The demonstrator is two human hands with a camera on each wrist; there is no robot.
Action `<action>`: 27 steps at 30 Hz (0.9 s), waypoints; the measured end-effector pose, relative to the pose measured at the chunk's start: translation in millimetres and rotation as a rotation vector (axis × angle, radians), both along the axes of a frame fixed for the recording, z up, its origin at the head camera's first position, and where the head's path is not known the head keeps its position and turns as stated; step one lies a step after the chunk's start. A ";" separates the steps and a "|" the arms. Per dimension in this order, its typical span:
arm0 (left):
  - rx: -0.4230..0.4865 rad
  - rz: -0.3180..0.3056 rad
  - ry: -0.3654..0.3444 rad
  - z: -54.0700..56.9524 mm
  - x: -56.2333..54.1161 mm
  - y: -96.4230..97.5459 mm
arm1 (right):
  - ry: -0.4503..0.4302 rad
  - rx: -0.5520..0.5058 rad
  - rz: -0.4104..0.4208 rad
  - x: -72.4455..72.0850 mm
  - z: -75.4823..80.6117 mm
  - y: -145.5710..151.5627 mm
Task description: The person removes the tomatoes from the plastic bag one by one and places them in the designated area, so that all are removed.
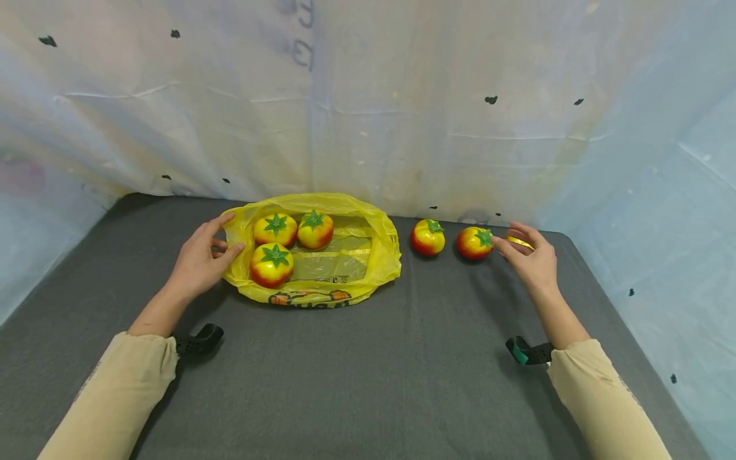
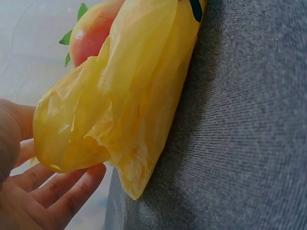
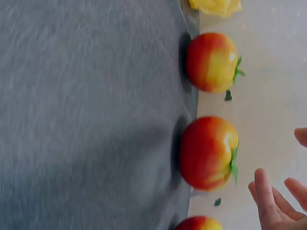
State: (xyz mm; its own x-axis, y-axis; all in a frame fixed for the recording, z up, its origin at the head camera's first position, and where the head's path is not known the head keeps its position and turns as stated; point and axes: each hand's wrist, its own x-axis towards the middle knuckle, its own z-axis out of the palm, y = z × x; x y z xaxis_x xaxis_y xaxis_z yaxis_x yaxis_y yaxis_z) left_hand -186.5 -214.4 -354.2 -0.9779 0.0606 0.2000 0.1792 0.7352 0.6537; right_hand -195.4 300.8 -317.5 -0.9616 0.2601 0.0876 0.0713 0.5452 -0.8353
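Observation:
A yellow plastic bag [image 1: 384, 262] lies with its mouth spread wide. Three red-and-yellow tomatoes, glossy with green star-shaped tops, sit in its left half, one of them the front tomato [image 1: 272, 266]. My left hand [image 1: 198, 259] holds the bag's left rim between thumb and fingers; in the left wrist view the yellow film [image 2: 81, 124] covers part of the fingers. To the right of the bag are a tomato [image 1: 427, 237] and a second tomato [image 1: 474, 243]. Over a third tomato [image 3: 199, 224], mostly hidden in the head view, hovers my right hand [image 1: 531, 259], fingers spread and holding nothing.
The dark grey table [image 1: 368, 377] ends at a pale plastic sheet [image 1: 368, 128] hanging behind it. More sheeting [image 1: 661, 223] rises along the right side. Each wrist wears a black band, including the right wristband [image 1: 529, 351].

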 end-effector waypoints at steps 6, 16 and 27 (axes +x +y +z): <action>0.006 -0.008 -0.005 0.6 -0.3 2.4 | 0.019 -0.021 0.036 -1.4 -1.3 -16.6; 0.006 0.002 0.000 -0.7 0.3 2.3 | 0.045 -0.120 0.090 -10.2 -5.4 -45.1; 0.000 0.003 0.002 -0.6 -1.0 2.2 | 0.042 -0.163 0.132 -17.4 -8.4 -71.0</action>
